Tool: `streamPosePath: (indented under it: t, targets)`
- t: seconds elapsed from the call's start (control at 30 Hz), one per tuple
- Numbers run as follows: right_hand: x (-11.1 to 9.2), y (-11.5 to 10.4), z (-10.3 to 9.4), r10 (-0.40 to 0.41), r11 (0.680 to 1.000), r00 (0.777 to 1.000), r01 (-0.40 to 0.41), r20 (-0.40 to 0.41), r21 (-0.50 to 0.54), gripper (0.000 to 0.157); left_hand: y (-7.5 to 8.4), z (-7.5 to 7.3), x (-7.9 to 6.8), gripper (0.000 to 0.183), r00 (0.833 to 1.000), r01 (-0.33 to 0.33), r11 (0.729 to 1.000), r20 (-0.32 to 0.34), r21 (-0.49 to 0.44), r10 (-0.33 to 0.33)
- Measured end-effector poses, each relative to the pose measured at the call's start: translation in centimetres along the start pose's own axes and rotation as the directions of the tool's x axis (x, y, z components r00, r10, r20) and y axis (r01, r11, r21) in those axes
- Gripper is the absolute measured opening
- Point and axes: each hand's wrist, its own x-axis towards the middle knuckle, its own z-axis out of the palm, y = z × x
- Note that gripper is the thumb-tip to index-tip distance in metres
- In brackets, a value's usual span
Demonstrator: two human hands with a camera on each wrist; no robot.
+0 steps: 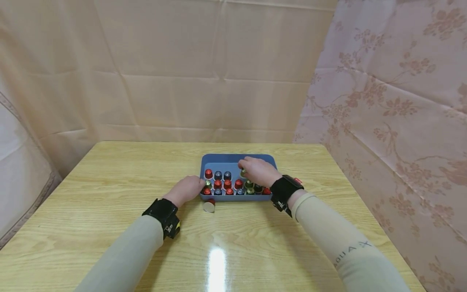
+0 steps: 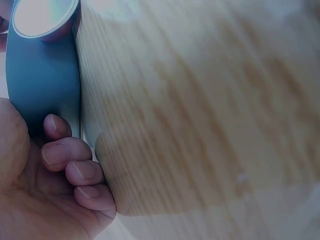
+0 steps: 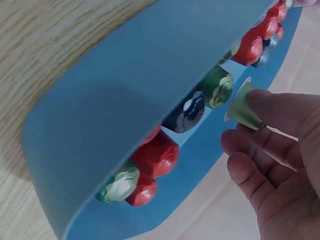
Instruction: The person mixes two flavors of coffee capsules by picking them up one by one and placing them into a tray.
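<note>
In the right wrist view, my right hand pinches a light green coffee capsule between thumb and fingers, above the blue tray. The head view shows that right hand over the tray's right half. Rows of red, dark blue and green capsules stand in the tray, such as a red capsule at the left end. My left hand grips the tray's left side near the front corner, its fingers curled against the wall in the left wrist view.
One red capsule lies on its side on the wooden table, just in front of the tray, pale lid facing me. A beige curtain hangs behind the table, and a floral pink cloth hangs along the right.
</note>
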Motion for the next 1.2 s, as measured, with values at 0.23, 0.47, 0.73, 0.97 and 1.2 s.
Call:
streamPosePath:
  t: [0.23, 0.47, 0.73, 0.97, 1.2]
  targets:
    - [-0.05, 0.13, 0.31, -0.005, 1.000, 1.000, 0.005, 0.008, 0.000, 0.025, -0.07, 0.19, 0.18, 0.033, 1.000, 0.028, 0.999, 0.004, -0.025, -0.028]
    - [0.09, 0.18, 0.27, 0.004, 1.000, 1.000, -0.004, -0.010, -0.004, 0.024, -0.15, 0.21, 0.15, 0.035, 0.999, 0.037, 0.998, 0.003, -0.049, -0.037]
    - [0.08, 0.11, 0.21, 0.033, 0.999, 0.999, -0.033, 0.041, 0.000, 0.023, -0.15, 0.21, 0.11, 0.036, 0.998, 0.056, 0.996, 0.007, -0.070, -0.056]
    - [-0.05, 0.09, -0.06, 0.021, 1.000, 1.000, -0.021, 0.018, 0.001, 0.023, -0.07, 0.20, 0.03, 0.036, 0.999, 0.050, 0.996, 0.004, -0.070, -0.050]
    - [-0.57, -0.64, -0.49, -0.024, 1.000, 0.998, 0.025, -0.058, 0.011, 0.023, -0.05, 0.13, -0.01, 0.037, 0.999, 0.047, 0.997, 0.002, -0.057, -0.047]
